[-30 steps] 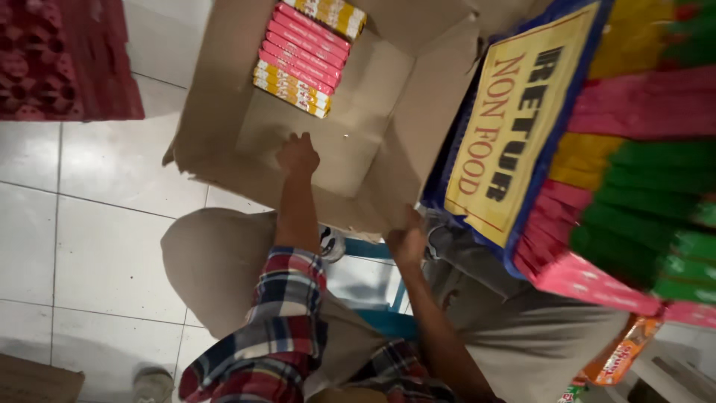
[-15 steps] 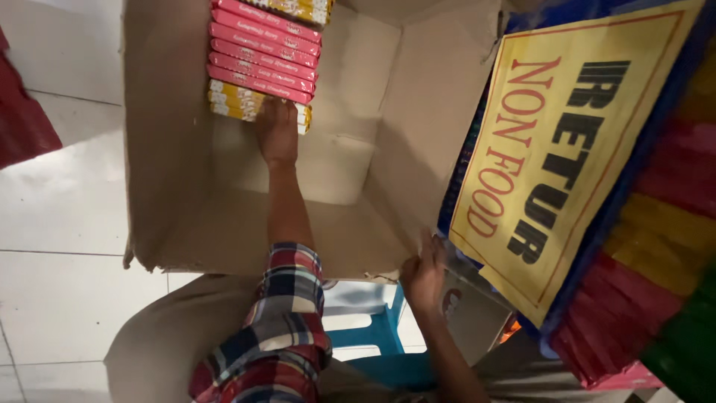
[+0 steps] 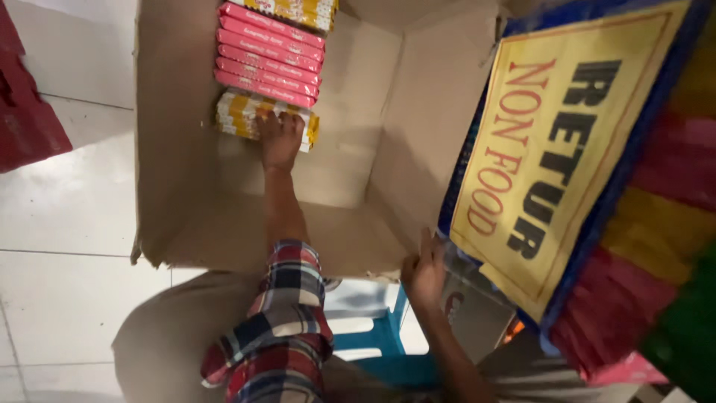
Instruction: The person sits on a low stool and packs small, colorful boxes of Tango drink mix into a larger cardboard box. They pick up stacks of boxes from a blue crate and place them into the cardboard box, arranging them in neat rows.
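Note:
An open cardboard box [image 3: 358, 172] lies on the floor in front of my knees. Inside it, at the far left, is a row of flat pink packs [image 3: 270, 52] with yellow packs [image 3: 246, 112] at the near end and more yellow ones [image 3: 298, 9] at the far end. My left hand [image 3: 280, 138], on a plaid-sleeved arm, reaches into the box and its fingers curl over the near yellow packs. My right hand [image 3: 424, 270] grips the box's near right edge.
A yellow sign with a blue border [image 3: 559, 149] leans against the box's right side, with stacked pink, yellow and green packs [image 3: 656, 246] behind it. A blue stool [image 3: 380, 336] is under me. A red crate [image 3: 26, 112] sits on the white tiles at left.
My left hand reached deeper into the box to the yellow packs and closed its fingers over them; the packs have tilted slightly. My right hand kept hold of the box edge.

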